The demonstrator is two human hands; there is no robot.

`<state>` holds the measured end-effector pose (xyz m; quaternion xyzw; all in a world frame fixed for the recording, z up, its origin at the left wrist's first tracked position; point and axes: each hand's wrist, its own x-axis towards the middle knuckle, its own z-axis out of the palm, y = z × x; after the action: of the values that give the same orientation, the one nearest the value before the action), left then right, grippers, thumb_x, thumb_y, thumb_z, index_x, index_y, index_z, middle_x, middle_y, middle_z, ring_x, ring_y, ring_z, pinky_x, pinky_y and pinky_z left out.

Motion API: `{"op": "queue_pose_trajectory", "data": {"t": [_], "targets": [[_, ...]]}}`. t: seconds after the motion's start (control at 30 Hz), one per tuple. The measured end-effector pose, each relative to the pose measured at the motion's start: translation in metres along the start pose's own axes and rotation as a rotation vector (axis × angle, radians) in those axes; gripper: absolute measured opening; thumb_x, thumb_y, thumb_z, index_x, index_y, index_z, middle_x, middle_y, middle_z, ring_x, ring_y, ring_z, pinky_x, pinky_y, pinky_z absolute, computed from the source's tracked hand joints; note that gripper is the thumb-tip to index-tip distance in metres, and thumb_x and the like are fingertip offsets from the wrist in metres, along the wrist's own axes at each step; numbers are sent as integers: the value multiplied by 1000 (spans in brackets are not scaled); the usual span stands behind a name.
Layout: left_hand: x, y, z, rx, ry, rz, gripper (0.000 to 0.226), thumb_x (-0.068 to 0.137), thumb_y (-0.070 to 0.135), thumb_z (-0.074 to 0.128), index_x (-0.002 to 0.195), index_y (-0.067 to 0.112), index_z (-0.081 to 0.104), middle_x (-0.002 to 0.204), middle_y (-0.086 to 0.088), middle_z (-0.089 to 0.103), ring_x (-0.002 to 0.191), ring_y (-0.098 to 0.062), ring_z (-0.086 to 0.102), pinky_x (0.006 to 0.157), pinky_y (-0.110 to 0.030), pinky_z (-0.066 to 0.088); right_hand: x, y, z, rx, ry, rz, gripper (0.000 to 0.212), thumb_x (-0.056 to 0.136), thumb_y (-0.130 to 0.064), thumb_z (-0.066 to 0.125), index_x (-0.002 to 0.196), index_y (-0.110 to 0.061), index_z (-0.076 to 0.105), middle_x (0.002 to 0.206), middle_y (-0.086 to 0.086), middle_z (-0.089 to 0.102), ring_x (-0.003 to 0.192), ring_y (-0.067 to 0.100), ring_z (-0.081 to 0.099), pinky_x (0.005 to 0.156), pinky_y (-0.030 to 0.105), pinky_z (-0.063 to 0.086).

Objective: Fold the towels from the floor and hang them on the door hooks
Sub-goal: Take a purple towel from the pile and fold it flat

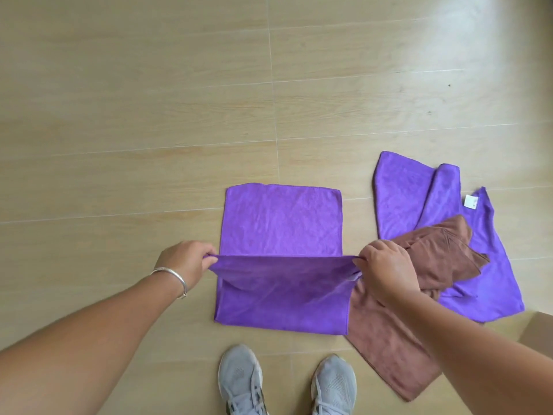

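The purple towel (281, 256) in the middle of the wooden floor (134, 115) serves as the landmark. At its left edge, the left hand (187, 260), with a silver bracelet (173, 278) on its wrist, pinches the towel's near left corner between curled fingers and thumb. The corner is lifted off the floor, and the near part of the towel is raised into a fold whose top edge runs straight across, while the far half lies flat. Below the towel, nearer the person, stand two grey sneakers (287, 384), toes pointing toward it. At the towel's right edge, the right hand (386, 265) pinches the opposite lifted corner in the same way, fingers curled round the cloth. Just right of the towel, touching its lower right corner, a brown towel (389, 339) lies crumpled and stretched toward the person. Farther right, a second purple towel (404, 193) lies loosely spread, partly under the brown one, with a white label (470, 202) showing. A cardboard edge (538, 333) pokes in at the far right.
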<state>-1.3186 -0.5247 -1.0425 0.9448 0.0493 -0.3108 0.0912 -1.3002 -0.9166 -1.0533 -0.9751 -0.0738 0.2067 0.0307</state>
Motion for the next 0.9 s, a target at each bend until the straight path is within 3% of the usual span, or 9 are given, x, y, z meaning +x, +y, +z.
{"op": "queue_pose_trajectory", "data": {"t": [0.27,0.47,0.63,0.77,0.9], "targets": [[148,-13,29,-107,130,41,5,90,34,60,87,34,64,84,15,64,83,-16,60,65,-28,40,137,25,59,38,39,-7,24,94,-42,53,89,-24,69,99,-7,61,110,18,49,91,31,34],[232,-26,44,-189,106,82,14,94,21,50,81,26,48,79,5,57,78,-24,54,71,-34,43,214,33,82,115,77,-70,24,97,-38,46,98,-21,63,106,-4,61,115,19,47,95,33,38],[261,-29,47,-182,157,54,9,92,16,54,86,22,53,86,-2,61,82,-25,55,71,-31,40,235,29,100,64,95,-58,27,97,-40,45,103,-22,64,111,-2,56,114,20,46,94,33,39],[262,-22,55,-206,247,-44,6,91,17,56,88,21,60,87,-3,65,83,-27,59,74,-34,47,234,23,107,59,152,8,27,96,-38,49,100,-19,68,107,1,57,110,23,46,91,35,40],[257,-12,62,-116,333,-83,5,91,21,54,92,23,58,91,-3,65,78,-26,55,67,-32,43,235,18,107,-31,175,23,26,96,-38,48,99,-19,66,106,1,57,110,24,47,92,34,35]]}}
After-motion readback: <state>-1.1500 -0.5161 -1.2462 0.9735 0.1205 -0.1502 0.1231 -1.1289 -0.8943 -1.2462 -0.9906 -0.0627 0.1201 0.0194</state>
